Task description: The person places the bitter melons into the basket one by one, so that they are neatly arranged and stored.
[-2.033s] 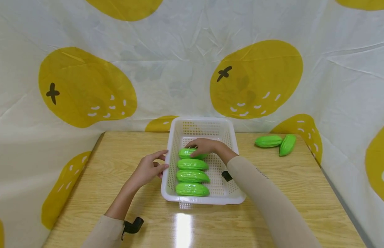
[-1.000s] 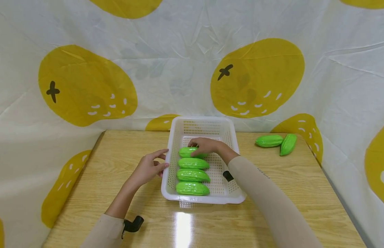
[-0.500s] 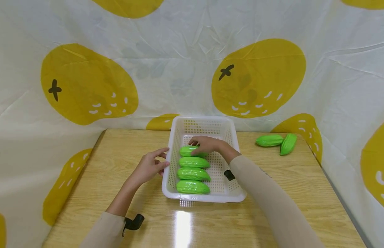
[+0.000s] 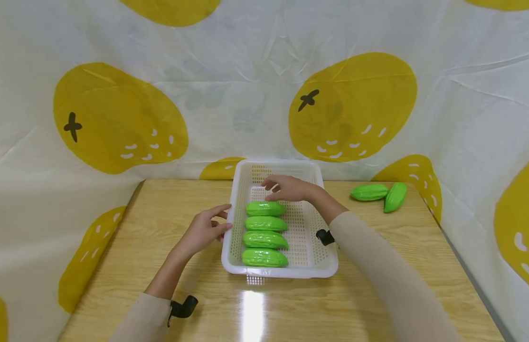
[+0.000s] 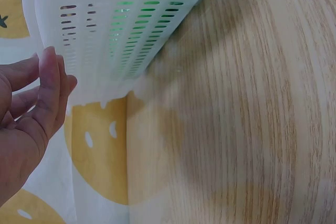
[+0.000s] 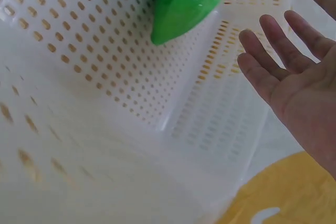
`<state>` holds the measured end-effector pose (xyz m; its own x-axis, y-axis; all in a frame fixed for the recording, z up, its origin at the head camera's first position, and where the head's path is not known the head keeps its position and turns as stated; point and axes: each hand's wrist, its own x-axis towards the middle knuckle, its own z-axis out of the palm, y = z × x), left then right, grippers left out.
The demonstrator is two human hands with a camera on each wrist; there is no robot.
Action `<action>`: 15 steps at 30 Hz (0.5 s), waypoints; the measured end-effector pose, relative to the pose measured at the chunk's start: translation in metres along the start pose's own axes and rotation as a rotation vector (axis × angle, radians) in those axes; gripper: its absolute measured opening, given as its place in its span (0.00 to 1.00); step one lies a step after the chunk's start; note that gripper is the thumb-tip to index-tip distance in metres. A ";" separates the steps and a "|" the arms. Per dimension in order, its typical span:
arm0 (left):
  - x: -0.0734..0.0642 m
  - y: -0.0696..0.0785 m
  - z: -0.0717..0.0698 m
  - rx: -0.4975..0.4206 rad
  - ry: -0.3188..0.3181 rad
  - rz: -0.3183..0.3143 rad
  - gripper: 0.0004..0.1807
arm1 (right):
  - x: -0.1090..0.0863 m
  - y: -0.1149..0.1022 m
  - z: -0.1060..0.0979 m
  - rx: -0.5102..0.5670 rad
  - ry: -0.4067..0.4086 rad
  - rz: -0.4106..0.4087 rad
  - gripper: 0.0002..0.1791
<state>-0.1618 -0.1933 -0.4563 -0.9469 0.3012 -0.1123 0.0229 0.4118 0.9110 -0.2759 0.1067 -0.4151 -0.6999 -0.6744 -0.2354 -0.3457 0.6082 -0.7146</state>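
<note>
A white plastic basket (image 4: 280, 272) with perforated walls holds several bright green bitter melons (image 4: 264, 240), glossy and ridged, lying crosswise in a row along its left side. Above the basket, just past the farthest bitter melon (image 4: 264, 208), my right hand (image 4: 290, 188) has its fingers spread and holds nothing. In the right wrist view, the palm and fingers of my right hand (image 6: 299, 66) are bare beside the basket's wall. My left hand (image 4: 203, 230) touches the left rim from outside with fingertips extended; the left wrist view shows its fingers (image 5: 50, 80) against the wall.
Two more bitter melons (image 4: 369, 192) lie together at the back right of the wooden table (image 4: 401, 256). A white curtain (image 4: 256, 109) printed with yellow fruit hangs behind and beside the table. Black camera mounts (image 4: 184, 307) sit at both wrists.
My right hand has let go of the farthest bitter melon and risen slightly, away from me. That bitter melon stays in the row. My left hand remains at the rim.
</note>
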 end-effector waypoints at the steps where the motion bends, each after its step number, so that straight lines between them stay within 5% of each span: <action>1: 0.000 -0.001 0.000 -0.002 0.002 -0.005 0.32 | -0.003 -0.002 -0.002 -0.003 0.007 -0.012 0.32; 15: 0.000 0.000 0.001 -0.010 0.000 0.004 0.32 | -0.074 0.003 -0.044 0.140 0.279 -0.076 0.31</action>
<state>-0.1612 -0.1921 -0.4568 -0.9469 0.3024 -0.1089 0.0232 0.4021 0.9153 -0.2525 0.1766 -0.3713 -0.8264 -0.5631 -0.0015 -0.3279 0.4833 -0.8117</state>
